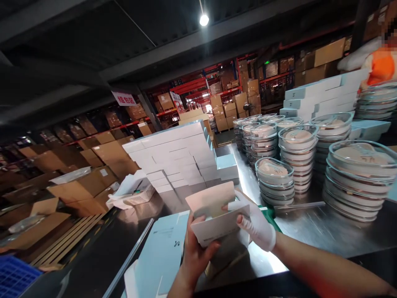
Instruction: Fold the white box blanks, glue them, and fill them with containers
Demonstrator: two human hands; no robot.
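Note:
Both of my hands grip a white cardboard carton, its two panels bowed apart so that the gap between them faces up. My left hand, bare, wraps round its left side with the thumb on the front panel. On the right side, my right hand wears a white glove with bare fingertips; its thumb lies at the front panel and other fingers reach between the panels. Pale blue flat cartons with a dark printed mark lie left of my left hand. Something green rests behind my right wrist.
Stacked round glass-rimmed dishes or lids stand on the metal table at right. A wall of white boxes rises behind my hands. Left of it sits a white basket. A person in orange is at far right.

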